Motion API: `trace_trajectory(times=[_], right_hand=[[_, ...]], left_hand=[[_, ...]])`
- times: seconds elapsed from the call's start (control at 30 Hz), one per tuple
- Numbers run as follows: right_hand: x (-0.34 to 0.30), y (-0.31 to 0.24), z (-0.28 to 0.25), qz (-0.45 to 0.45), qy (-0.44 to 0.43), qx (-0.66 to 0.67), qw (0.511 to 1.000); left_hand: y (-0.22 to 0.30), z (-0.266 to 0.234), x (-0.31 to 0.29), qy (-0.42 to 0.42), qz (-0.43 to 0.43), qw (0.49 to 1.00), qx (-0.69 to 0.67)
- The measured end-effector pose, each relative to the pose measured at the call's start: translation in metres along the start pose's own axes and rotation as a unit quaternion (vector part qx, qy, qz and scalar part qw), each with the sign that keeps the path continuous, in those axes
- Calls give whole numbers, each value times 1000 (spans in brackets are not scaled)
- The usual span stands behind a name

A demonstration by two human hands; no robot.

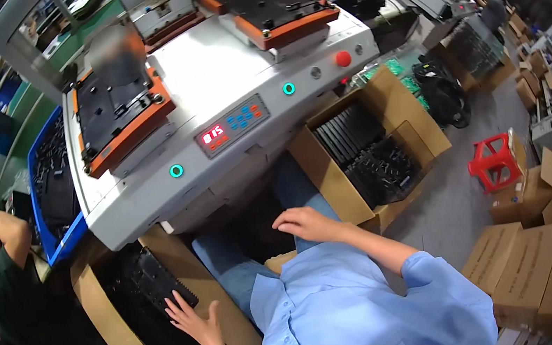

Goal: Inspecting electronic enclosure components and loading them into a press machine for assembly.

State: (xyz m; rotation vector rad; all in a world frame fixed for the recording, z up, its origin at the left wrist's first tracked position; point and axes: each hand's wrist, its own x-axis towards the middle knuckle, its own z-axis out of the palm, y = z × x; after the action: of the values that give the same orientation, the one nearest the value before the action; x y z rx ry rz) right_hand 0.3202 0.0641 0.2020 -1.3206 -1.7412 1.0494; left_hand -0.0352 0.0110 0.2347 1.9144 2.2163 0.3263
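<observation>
Black plastic, toothed along its edge: that is the part [157, 277] by my left hand [203, 329], down in the cardboard box at the lower left of the frame. From my left fingers it lies up and slightly to the left. Its long axis runs aslant, from upper left to lower right, and the lower right end comes nearest my fingertips. They reach its edge as I see it, though I can't tell whether they press on it or hang just above. These fingers are spread, thumb well apart, pinching nothing. My right hand [310, 225] is the farther one, over my lap near the middle of the frame; its fingers are loosely extended side by side, with nothing in them.

Counting: one toothed part at my fingers; two cardboard boxes beside my legs, the left box [183, 263] and the right box [415, 110]. The right one holds a row of black panels [348, 135], too overlapped to number. One white machine [192, 78] spans the top, with two orange-edged fixtures [298, 30], two lit ring buttons [289, 89] and one red button [342, 58]. One blue bin [60, 244] stands at the left, one red stool [476, 167] at the right.
</observation>
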Motion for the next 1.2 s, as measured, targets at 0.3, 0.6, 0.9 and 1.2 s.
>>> trace_trajectory(times=[0.3, 0.6, 0.9, 1.2], right_hand=[[-55, -41, -182, 267, 284, -202, 899], [-96, 43, -191, 325, 250, -369, 834], [-104, 61, -205, 353, 226, -359, 834], [-52, -40, -161, 223, 390, -258, 855]], left_hand=[[-11, 17, 9, 206, 16, 978, 39], [-15, -43, 10, 364, -239, 755, -490], [27, 28, -3, -97, -232, 452, -856], [69, 50, 35, -280, -153, 516, -795]])
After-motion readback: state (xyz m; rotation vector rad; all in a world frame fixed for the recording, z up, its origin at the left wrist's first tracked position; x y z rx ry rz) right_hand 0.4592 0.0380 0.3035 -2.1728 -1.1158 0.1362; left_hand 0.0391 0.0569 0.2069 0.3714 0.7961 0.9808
